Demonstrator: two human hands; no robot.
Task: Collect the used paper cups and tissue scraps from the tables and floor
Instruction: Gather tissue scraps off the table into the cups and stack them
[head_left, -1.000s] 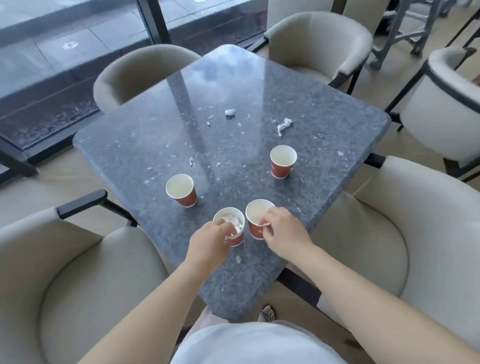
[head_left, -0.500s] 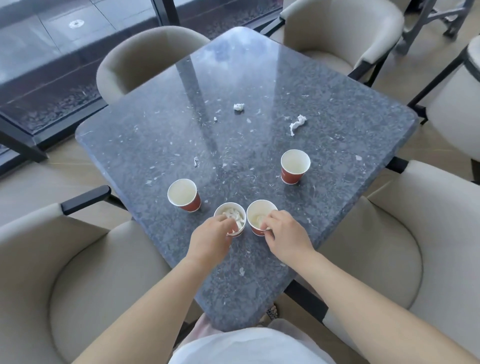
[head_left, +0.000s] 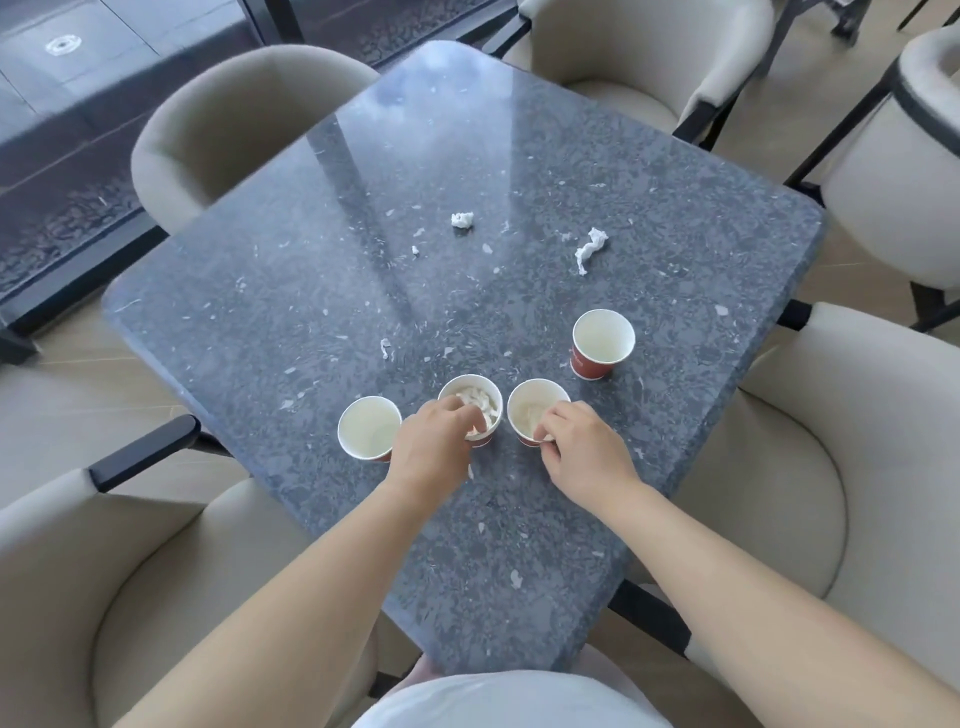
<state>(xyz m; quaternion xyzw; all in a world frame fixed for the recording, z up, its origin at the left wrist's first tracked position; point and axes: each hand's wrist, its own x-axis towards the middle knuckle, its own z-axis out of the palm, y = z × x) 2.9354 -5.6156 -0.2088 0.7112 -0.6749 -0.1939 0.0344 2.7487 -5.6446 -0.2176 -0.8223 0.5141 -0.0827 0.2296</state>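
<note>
Several red paper cups stand on a dark stone table (head_left: 291, 291). My left hand (head_left: 434, 449) grips the near rim of a cup stuffed with tissue (head_left: 475, 402). My right hand (head_left: 584, 449) grips the rim of the cup beside it (head_left: 530, 410). An empty cup (head_left: 366, 428) stands just left of my left hand. Another empty cup (head_left: 602, 343) stands farther right. Tissue scraps lie beyond: a small ball (head_left: 462, 220), a twisted strip (head_left: 589, 249), a tiny bit (head_left: 386, 347) and another scrap (head_left: 470, 472) under my left hand.
Beige armchairs surround the table: one at near left (head_left: 78, 597), one at near right (head_left: 857, 441), one at far left (head_left: 223, 119), one at far right (head_left: 649, 57). A dark window frame runs along the far left. Wooden floor shows between chairs.
The two held cups have slid a little farther onto the table, toward the left empty cup. The view has dropped closer over the table. Both hands keep their grips.
</note>
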